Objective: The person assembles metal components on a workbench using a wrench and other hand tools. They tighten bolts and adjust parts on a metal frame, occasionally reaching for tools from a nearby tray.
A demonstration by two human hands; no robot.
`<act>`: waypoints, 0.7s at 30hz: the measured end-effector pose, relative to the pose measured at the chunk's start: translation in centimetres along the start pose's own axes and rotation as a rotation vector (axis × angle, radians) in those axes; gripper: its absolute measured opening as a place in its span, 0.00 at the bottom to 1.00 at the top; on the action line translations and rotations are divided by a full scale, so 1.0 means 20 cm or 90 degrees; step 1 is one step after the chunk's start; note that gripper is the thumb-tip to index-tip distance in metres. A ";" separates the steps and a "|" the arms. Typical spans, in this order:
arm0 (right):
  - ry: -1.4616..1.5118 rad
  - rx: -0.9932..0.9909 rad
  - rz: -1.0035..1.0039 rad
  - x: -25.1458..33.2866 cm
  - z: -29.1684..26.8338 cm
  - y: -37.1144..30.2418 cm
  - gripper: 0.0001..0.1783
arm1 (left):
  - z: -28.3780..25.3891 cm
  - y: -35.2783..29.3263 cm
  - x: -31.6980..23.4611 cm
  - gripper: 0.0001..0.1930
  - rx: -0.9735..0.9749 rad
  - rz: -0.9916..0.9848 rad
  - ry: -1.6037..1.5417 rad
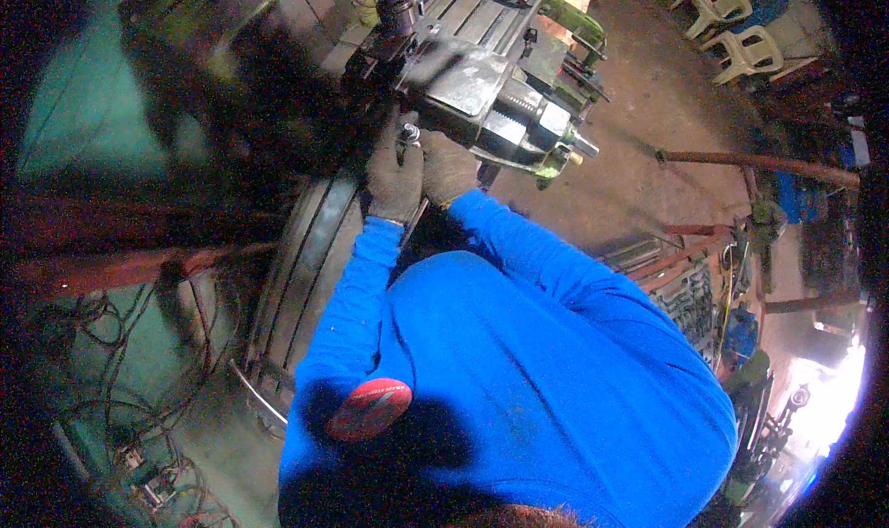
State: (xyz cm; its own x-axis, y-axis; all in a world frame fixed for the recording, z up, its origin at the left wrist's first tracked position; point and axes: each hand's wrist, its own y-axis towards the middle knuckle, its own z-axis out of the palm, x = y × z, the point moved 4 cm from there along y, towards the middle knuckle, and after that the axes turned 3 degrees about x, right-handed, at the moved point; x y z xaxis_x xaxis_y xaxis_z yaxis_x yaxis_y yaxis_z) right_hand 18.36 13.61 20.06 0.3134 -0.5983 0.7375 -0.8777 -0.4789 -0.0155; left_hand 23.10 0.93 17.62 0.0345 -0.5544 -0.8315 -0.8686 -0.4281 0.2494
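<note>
Both my hands wear grey-brown work gloves and sit close together beside a milling machine's vise (472, 79). My left hand (395, 181) is closed around a small, shiny, rounded metal piece (410, 133), which shows between thumb and fingers. It looks like a bolt head or a socket, but is too small to tell. Just right of it, my right hand (451, 167) lies against the vise's near side. Its fingers are hidden by the glove's back and the dark shadow there, so I cannot see what they grip.
The slotted machine table (310, 250) runs below my left arm, and its far part (482, 9) extends beyond the vise. A dark spindle (398, 9) hangs near the vise. Cables (116, 343) lie on the green floor at left. White plastic chairs (750, 51) stand far right.
</note>
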 end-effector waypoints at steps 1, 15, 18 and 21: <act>-0.024 -0.011 0.018 -0.09 0.06 0.03 0.24 | 0.01 0.02 -0.02 0.42 0.020 -0.056 -0.023; 0.009 -0.077 -0.010 -0.06 0.06 0.00 0.23 | 0.01 0.00 -0.13 0.40 -0.043 0.054 -0.144; -0.043 -0.006 0.024 -0.03 0.03 0.01 0.22 | 0.01 0.02 -0.08 0.43 0.061 -0.079 -0.204; -0.048 0.013 0.044 -0.06 0.04 0.02 0.21 | -0.01 0.02 -0.19 0.42 -0.011 -0.095 -0.117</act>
State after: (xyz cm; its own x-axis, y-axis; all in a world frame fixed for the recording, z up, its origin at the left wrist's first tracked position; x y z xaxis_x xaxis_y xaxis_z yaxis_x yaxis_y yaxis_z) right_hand 17.90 13.52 18.59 0.2799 -0.6759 0.6818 -0.8909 -0.4475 -0.0780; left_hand 22.67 2.69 20.93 0.0694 -0.3458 -0.9358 -0.8518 -0.5088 0.1249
